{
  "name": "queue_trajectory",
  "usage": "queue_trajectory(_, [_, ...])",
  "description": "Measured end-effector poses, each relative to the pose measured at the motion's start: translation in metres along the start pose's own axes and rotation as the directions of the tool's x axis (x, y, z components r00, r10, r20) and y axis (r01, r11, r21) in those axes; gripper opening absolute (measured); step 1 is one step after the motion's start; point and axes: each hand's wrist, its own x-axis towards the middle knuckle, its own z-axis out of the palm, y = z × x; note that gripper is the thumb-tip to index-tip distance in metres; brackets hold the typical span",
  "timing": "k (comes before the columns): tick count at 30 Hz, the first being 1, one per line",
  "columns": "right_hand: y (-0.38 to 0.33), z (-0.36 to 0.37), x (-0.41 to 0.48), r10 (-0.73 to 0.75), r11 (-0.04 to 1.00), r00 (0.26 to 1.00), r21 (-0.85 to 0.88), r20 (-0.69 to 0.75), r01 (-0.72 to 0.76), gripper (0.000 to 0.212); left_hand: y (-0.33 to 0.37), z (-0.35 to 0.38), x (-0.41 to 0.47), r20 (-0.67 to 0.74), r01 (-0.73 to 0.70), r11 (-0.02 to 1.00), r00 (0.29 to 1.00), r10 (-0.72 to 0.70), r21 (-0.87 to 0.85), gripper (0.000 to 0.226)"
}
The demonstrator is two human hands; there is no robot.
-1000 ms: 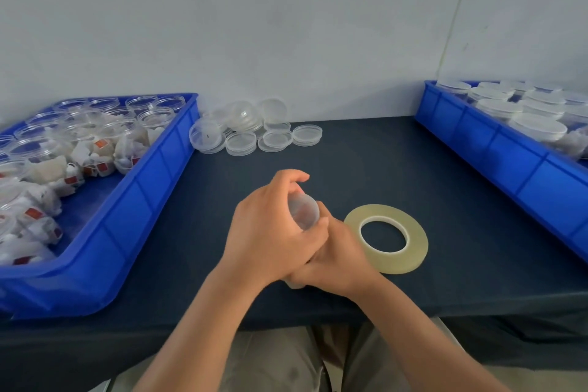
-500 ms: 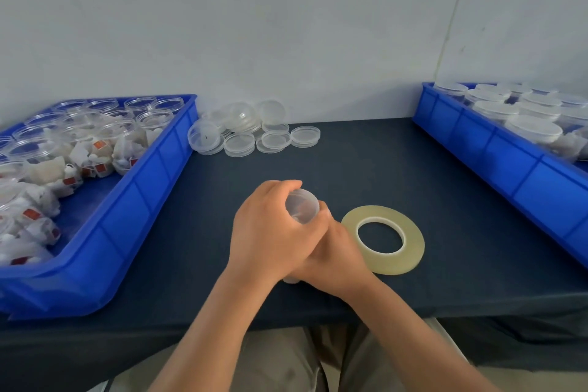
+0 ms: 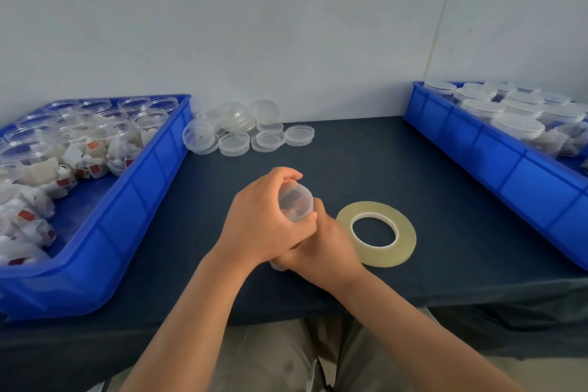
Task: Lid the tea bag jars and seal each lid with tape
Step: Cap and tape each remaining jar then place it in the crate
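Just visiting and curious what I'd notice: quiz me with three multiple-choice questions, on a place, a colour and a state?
1. The tape roll lies: A on the table, right of the jar; B on the wall; C on the person's lap.
2. The left tray and right tray are: A red; B blue; C green.
3. The jar is: A standing alone; B gripped by left hand and right hand; C inside a tray.
Answers: 1 A, it lies flat on the dark table; 2 B, both walls are blue; 3 B, fingers of both curl round it.
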Motion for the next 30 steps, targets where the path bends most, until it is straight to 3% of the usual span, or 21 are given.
queue_trajectory(3, [0.005,-0.016,0.002,-0.063,0.994,0.989,0.097,0.135,0.05,0.09,-0.002,-0.003,0.001,0.022,0.013,0.999,1.0,-0.015,0.048,0.069])
queue_trajectory(5, [0.018,-0.043,0.001,-0.122,0.99,0.962,-0.041,0.243,0.135,0.113,-0.003,-0.003,0.002,0.04,0.005,0.997,0.999,-0.008,0.073,0.071])
queue_trajectory(8, [0.048,-0.083,-0.008,0.034,0.943,0.965,-0.329,0.262,0.056,0.129,-0.009,-0.004,0.003,0.052,-0.04,0.997,0.998,0.037,0.064,0.065])
queue_trajectory(10, [0.062,-0.099,-0.018,0.178,0.883,0.943,-0.468,0.282,-0.026,0.116,-0.013,-0.004,0.008,0.059,-0.069,0.996,0.996,0.066,0.048,0.061])
queue_trajectory(13, [0.072,-0.101,-0.033,0.147,0.796,0.941,-0.601,0.305,0.071,0.078,-0.015,-0.006,0.018,0.086,-0.119,0.992,0.99,0.115,0.047,0.074])
queue_trajectory(16, [0.073,-0.099,-0.042,0.091,0.815,0.964,-0.576,0.249,0.072,0.059,-0.015,-0.008,0.022,0.09,-0.273,0.925,0.962,0.258,0.263,0.085])
queue_trajectory(18, [0.071,-0.101,-0.044,0.105,0.842,0.97,-0.538,0.218,0.03,0.056,-0.014,-0.007,0.015,-0.014,-0.319,0.874,0.937,0.348,0.366,0.08])
queue_trajectory(22, [0.061,-0.103,-0.049,0.138,0.919,0.973,-0.39,0.186,-0.056,0.053,-0.002,0.013,-0.026,-0.316,-0.342,0.921,0.867,0.385,0.185,0.037])
queue_trajectory(24, [0.053,-0.105,-0.052,0.125,0.954,0.978,-0.291,0.166,-0.073,0.049,0.011,0.026,-0.049,-0.341,-0.304,0.949,0.886,0.313,0.081,0.027])
queue_trajectory(28, [0.031,-0.109,-0.058,0.036,0.998,0.994,-0.046,0.108,-0.032,0.047,0.034,0.036,-0.072,-0.36,-0.215,0.975,0.915,0.183,-0.051,0.033])
queue_trajectory(30, [0.022,-0.11,-0.061,-0.022,0.999,0.997,0.03,0.068,0.02,0.045,0.043,0.031,-0.071,-0.265,-0.114,0.978,0.962,0.065,-0.174,0.043])
